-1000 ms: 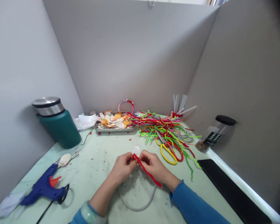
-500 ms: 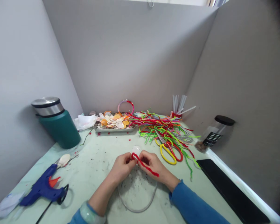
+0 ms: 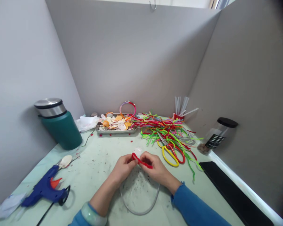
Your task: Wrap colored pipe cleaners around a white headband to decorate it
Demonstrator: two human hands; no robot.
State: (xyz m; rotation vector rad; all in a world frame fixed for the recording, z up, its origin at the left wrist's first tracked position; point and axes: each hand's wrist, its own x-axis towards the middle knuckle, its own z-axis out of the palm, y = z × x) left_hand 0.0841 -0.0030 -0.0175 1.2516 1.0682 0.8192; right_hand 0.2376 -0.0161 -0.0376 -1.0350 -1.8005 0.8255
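Observation:
My left hand [image 3: 122, 169] and my right hand [image 3: 157, 169] meet over the middle of the table, both closed in a pinch. A fuzzy red pipe cleaner [image 3: 145, 164] runs between their fingertips, one end looping up at the left thumb and its tail lying across the right fingers. Below them hangs a thin grey hoop [image 3: 139, 213], whose upper ends pass behind the hands, so how it joins the pipe cleaner is hidden. Just beyond the fingertips lies a small clear round disc [image 3: 138, 151].
A blue glue gun [image 3: 46, 188] and a green bottle [image 3: 62, 128] stand left. At the back are a tray [image 3: 115, 131] of shells, a decorated hoop [image 3: 135, 108] and heaped pipe cleaners [image 3: 165, 124]. Scissors [image 3: 171, 157], a lidded jar [image 3: 217, 138] and a long black object [image 3: 233, 191] lie right.
The red tail has shifted up and left across my right hand, and less of it hangs out. Both hands stay nearly in place, still pinching.

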